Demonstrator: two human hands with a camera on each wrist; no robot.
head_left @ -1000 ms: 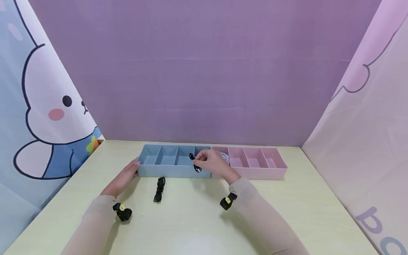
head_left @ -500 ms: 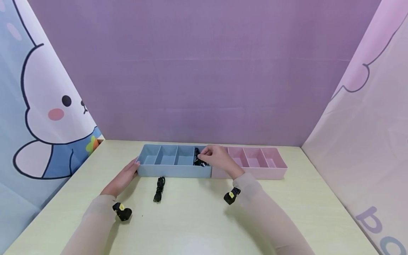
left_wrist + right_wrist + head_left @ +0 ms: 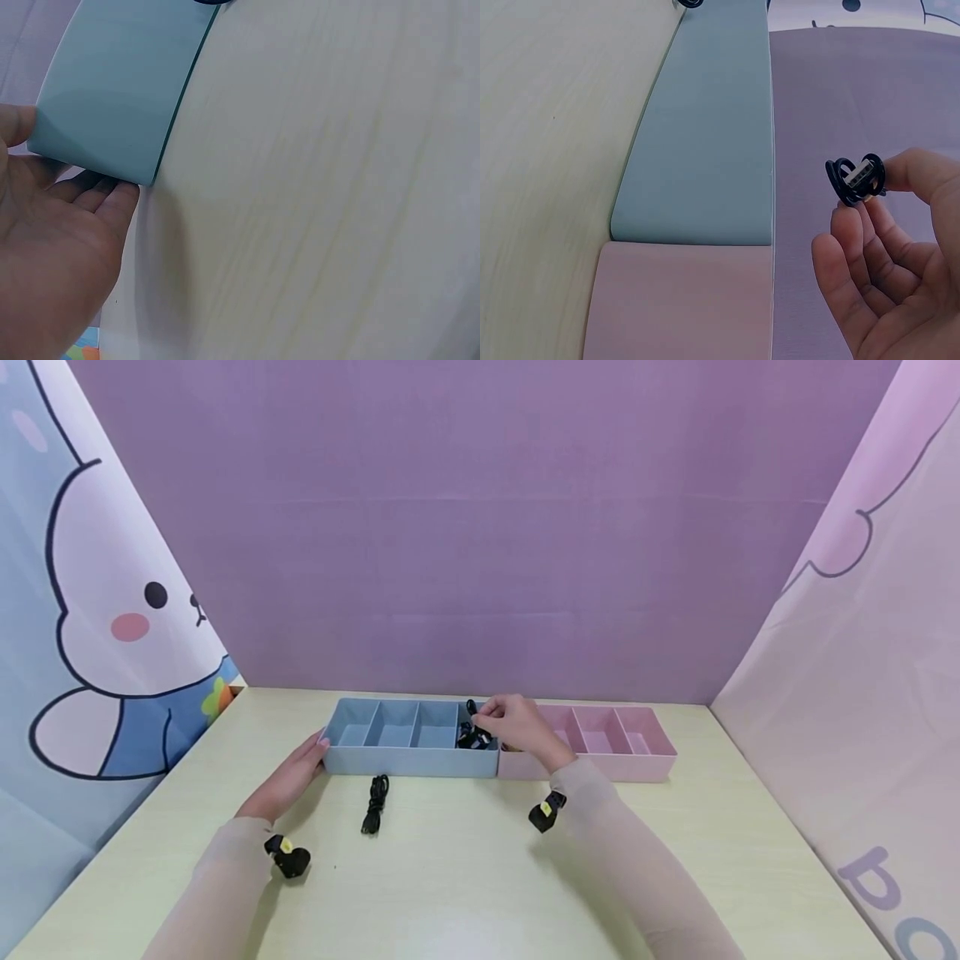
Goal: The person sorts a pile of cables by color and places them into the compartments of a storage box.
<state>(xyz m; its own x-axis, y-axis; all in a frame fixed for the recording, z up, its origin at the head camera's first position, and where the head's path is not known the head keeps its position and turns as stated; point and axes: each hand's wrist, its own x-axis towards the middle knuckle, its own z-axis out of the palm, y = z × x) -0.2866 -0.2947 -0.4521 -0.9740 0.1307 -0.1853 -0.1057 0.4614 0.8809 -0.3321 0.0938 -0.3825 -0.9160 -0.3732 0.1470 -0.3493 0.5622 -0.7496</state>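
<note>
My right hand (image 3: 517, 722) pinches a coiled black USB cable (image 3: 860, 180) between thumb and fingers, its plug showing in the right wrist view. In the head view the hand is over the rightmost compartment of the blue divided box (image 3: 408, 764), where black cable coils (image 3: 474, 737) show below the fingertips. My left hand (image 3: 292, 775) rests against the left end of the blue box. In the left wrist view its thumb (image 3: 16, 124) lies at the rim and its fingers touch the end wall.
A pink divided box (image 3: 592, 768) adjoins the blue box on the right, partly covered by the right hand. Another black bundled cable (image 3: 375, 806) lies on the table (image 3: 420, 885) before the blue box. A purple backdrop (image 3: 480, 527) stands behind.
My right hand has moved right and back, carrying the black cable from in front of the blue box's front wall to over its rightmost compartment. My left hand has stayed in place.
</note>
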